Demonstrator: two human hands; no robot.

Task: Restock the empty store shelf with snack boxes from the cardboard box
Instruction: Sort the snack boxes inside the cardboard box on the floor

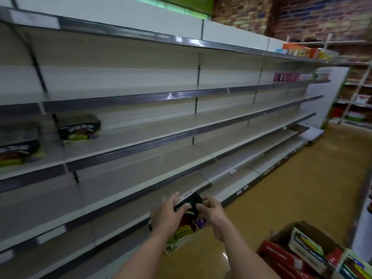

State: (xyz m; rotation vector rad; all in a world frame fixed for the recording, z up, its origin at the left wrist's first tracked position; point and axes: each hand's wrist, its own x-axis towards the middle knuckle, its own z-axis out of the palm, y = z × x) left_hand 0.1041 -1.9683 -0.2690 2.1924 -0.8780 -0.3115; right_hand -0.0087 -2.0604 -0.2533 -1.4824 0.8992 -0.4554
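- While both arms reach out low before the shelf [141, 137], the left hand [168, 215] and right hand [211, 211] grip one snack box [186, 222] — fingers curled round its top edge.
- Two matching boxes [79, 127] sit on the shelf at left.
- The cardboard box [281, 236] — bottom right, on the floor.

Long bare boards are running across the middle of the frame on the store shelf [181, 125], lying open to a reach from the aisle. Two dark snack boxes [79, 128] are occupying the third tier at the left edge. The cardboard box [281, 236] is crowding the floor at lower right.
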